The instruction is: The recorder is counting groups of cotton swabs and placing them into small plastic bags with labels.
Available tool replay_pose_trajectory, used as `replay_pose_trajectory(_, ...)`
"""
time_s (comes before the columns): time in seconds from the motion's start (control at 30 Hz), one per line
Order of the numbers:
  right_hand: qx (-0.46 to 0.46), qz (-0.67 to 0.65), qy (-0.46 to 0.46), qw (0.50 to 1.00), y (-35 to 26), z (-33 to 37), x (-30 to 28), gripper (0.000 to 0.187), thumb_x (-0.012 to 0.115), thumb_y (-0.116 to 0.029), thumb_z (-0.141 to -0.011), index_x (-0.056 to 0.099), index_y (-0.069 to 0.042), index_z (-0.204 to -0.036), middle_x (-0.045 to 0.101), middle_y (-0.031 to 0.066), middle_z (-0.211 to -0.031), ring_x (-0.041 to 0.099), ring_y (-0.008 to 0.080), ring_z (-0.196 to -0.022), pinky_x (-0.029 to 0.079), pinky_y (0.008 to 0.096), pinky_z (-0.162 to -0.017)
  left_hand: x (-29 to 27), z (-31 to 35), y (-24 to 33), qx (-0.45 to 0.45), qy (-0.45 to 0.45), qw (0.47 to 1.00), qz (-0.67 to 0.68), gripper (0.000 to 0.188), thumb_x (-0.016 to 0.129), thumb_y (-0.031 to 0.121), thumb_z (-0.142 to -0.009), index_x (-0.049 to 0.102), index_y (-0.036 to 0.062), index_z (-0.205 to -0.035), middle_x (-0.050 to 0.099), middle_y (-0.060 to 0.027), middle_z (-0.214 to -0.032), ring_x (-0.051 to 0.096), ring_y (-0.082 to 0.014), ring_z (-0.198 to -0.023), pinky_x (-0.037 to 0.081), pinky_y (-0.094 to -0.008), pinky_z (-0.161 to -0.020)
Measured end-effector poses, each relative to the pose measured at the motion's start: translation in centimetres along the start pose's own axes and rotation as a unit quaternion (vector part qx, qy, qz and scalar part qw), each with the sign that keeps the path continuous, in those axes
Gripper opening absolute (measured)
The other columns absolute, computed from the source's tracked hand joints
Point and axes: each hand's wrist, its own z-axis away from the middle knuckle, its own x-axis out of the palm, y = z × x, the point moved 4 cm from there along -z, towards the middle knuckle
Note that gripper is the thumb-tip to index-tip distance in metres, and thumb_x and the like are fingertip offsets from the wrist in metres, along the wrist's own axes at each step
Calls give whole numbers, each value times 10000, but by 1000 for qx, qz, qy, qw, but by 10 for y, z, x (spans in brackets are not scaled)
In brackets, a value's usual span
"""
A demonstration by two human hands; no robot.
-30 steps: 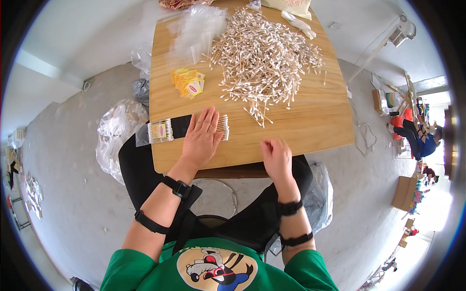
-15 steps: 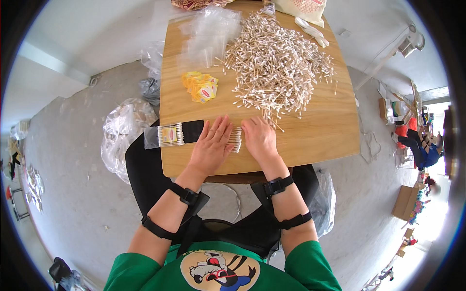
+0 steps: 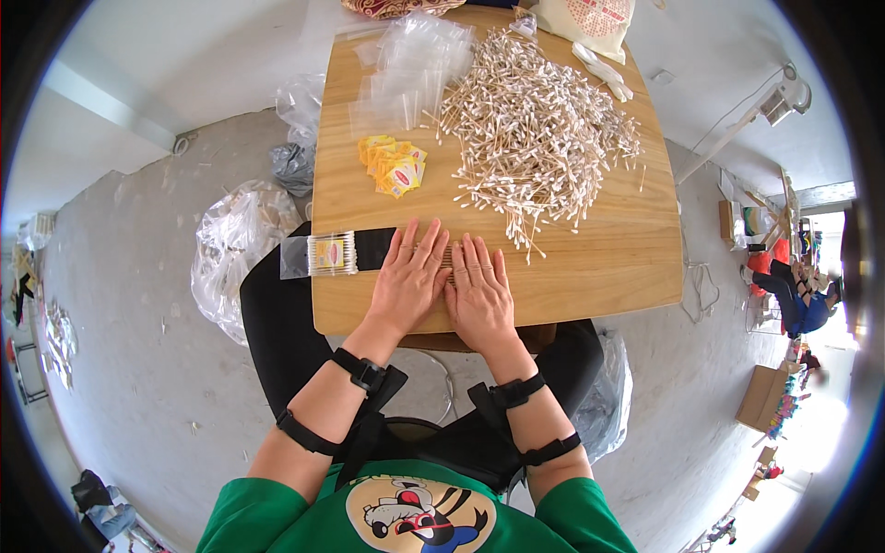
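Note:
My left hand [image 3: 407, 276] lies flat, fingers stretched out, at the right end of a black strip [image 3: 374, 247] on the table. Beside it my right hand [image 3: 481, 288] is flat too, fingers extended. Both palms cover a row of cotton swabs [image 3: 448, 262]; only a bit of their sticks shows between the hands. Left of the strip is a clear bag of cotton swabs [image 3: 333, 253] with a yellow card in it, its open-looking end past the table edge. A large heap of loose cotton swabs [image 3: 544, 134] spreads beyond my right hand.
Yellow cards [image 3: 395, 166] are piled at the left of the wooden table [image 3: 590, 267]. Clear plastic bags [image 3: 415, 69] lie behind them. White gloves [image 3: 603, 72] and a cloth bag [image 3: 584, 20] sit at the back right. Filled plastic sacks [image 3: 241, 244] stand on the floor.
My right hand has flattened from a bent-finger pose and moved left beside my left hand, covering the swab row. The left hand stays flat. The whole view has shifted slightly.

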Motion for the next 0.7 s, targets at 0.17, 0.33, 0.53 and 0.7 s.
replay_pose_trajectory(0.17,-3,29,13,999,-5,0,4,557,569,-229,-941,492,3,-1442,448,162,-1535,364,286,-1467,219,499,-1220,5,-1,0,-8,31,999,42,584,492,378,-1022,438,23,-1483,320,-152,-1606,295,-324,-1490,244,-482,-1219)
replay_pose_trajectory(0.33,15,26,16,999,-4,-1,8,550,551,-238,-955,488,-13,-1453,457,154,-1532,365,272,-1469,211,499,-1222,4,1,-1,-5,45,997,62,578,495,351,-1023,418,25,-1495,346,-133,-1599,319,-307,-1483,269,-491,-1202)
replay_pose_trajectory(0.53,39,34,-5,999,-7,-1,12,574,528,-234,-974,422,-7,-1491,407,164,-1562,339,302,-1480,203,501,-1223,5,10,-4,-12,11,1000,13,599,509,382,-1010,422,64,-1510,352,-95,-1605,308,-266,-1493,236,-490,-1213)
replay_pose_trajectory(0.7,24,33,-16,999,-7,-2,10,584,523,-239,-971,416,-6,-1497,407,165,-1562,332,295,-1484,195,504,-1226,6,8,0,-28,0,1000,-4,620,468,428,-1018,386,97,-1535,311,-104,-1621,271,-268,-1507,215,-494,-1220)
